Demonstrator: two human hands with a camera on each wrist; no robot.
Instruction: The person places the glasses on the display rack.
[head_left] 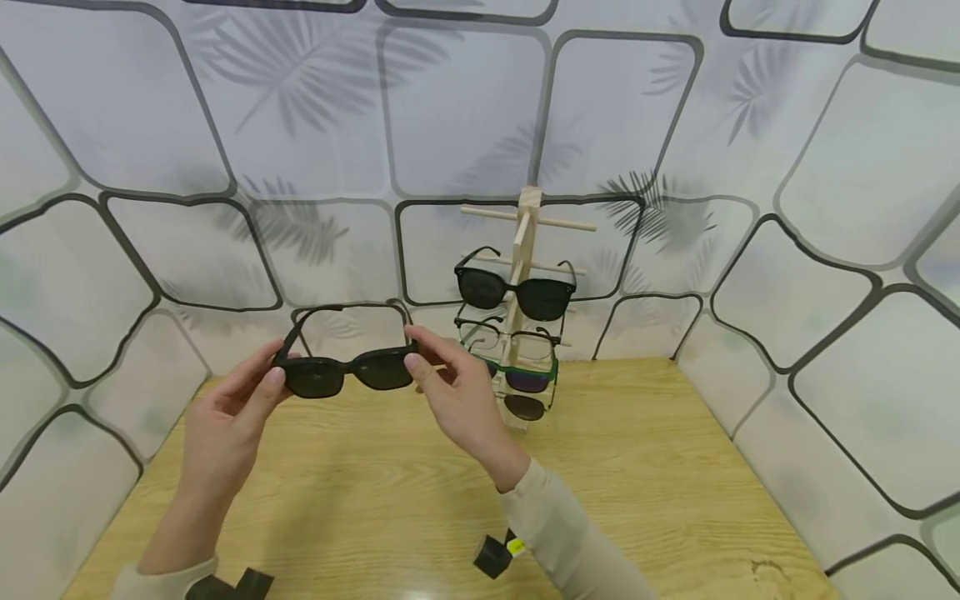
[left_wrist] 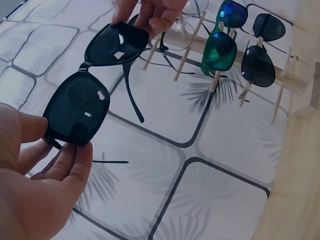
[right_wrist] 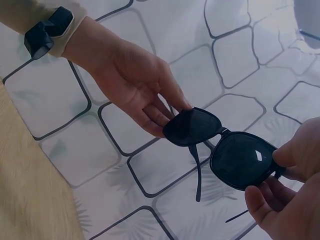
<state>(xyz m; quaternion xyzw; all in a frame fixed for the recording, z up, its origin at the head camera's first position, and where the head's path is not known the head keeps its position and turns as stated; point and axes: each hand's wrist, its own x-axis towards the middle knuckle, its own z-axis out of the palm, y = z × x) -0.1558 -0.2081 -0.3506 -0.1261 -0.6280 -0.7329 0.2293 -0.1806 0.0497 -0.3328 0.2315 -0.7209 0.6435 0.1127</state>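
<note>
A pair of black sunglasses (head_left: 315, 379), its temples unfolded and pointing away toward the wall, is held up above the table between both hands. My left hand (head_left: 228, 429) pinches the left end of the frame near the hinge, thumb in front and fingers behind. At the other end my right hand (head_left: 468, 396) grips the frame by its hinge between thumb and fingers. The left wrist view shows the dark lenses (left_wrist: 80, 107) tilted, with bright reflections on them. In the right wrist view the right hand's thumb and fingertips (right_wrist: 260, 202) lie at the lens edge.
Just right of the hands stands a wooden eyewear rack (head_left: 529, 204) with bare pegs on top. On it hang black sunglasses (head_left: 546, 298), clear-lensed glasses (head_left: 534, 346), green-framed sunglasses (head_left: 527, 381) and brown-lensed ones (head_left: 524, 407). Patterned walls enclose the wooden table (head_left: 637, 475).
</note>
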